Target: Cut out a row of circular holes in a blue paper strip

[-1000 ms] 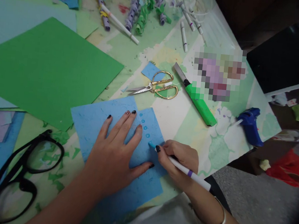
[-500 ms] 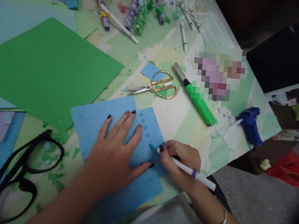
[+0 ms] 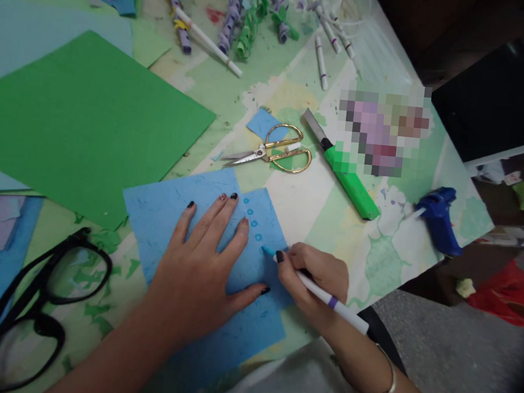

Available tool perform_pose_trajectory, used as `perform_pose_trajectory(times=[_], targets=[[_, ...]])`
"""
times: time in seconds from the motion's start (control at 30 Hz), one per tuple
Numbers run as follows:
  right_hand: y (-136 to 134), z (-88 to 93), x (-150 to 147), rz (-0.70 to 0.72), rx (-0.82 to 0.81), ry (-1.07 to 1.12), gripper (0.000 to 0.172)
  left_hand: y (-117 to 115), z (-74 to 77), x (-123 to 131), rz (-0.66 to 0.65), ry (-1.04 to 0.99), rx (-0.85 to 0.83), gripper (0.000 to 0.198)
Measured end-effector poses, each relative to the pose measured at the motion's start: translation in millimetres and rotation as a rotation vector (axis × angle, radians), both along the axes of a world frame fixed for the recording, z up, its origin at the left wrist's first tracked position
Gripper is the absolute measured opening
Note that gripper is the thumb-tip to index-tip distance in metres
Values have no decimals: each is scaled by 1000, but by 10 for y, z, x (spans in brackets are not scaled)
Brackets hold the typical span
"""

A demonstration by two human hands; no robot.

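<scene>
Thumb and fingers of the right hand (image 3: 312, 275) close around a slim white marker with a purple band and blue tip (image 3: 332, 303), its point meeting the paper just below a short row of small hand-drawn blue circles (image 3: 254, 223). The left hand (image 3: 203, 271), fingers spread and dark-nailed, lies palm down over overlapping sheets of bright blue paper (image 3: 150, 204), which rest on the table near its edge, directly before the person. A thin silver-coloured bracelet (image 3: 389, 391) rings the right forearm. Just beyond the paper, gold-handled metal scissors (image 3: 260, 153) lie with blades slightly parted, near a green-handled box cutter (image 3: 353, 184). To the right sits a blue glue gun (image 3: 445, 223); to the left, a large green sheet (image 3: 93, 124) and black-framed eyeglasses (image 3: 43, 326). Farther back, more white markers (image 3: 321, 63) lie beside curled purple and green paper tubes (image 3: 247, 37).
</scene>
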State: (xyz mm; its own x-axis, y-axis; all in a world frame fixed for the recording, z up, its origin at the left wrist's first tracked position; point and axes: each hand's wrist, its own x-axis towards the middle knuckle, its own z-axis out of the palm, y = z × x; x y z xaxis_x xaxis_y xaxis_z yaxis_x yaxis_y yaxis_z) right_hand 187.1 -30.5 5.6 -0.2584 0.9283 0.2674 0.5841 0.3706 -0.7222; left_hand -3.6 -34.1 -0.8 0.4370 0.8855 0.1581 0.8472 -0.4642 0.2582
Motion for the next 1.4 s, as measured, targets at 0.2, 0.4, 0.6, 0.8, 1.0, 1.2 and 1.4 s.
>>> perform_pose_trajectory(times=[0.2,0.4,0.6,0.8,1.0,1.2,1.4], targets=[[14,44,-6,3,3,-28,37,7,1,7,1,-2,1,66],[26,72,-19,39,10,29,37,5,5,7,11,-3,-3,66],[15,59,-1,-21,-39,8,35,-2,0,-4,3,4,-7,66],[22,46,-21,-15,-19,-3,34,2,2,7,9,0,-4,67],[27,55,-7,67,-33,32,34,0,6,1,5,-5,-9,66],[17,33,16,79,-42,69,36,16,-9,10,5,-2,1,67],[-1,17,15,-17,-50,95,38,8,3,6,8,4,-5,67]])
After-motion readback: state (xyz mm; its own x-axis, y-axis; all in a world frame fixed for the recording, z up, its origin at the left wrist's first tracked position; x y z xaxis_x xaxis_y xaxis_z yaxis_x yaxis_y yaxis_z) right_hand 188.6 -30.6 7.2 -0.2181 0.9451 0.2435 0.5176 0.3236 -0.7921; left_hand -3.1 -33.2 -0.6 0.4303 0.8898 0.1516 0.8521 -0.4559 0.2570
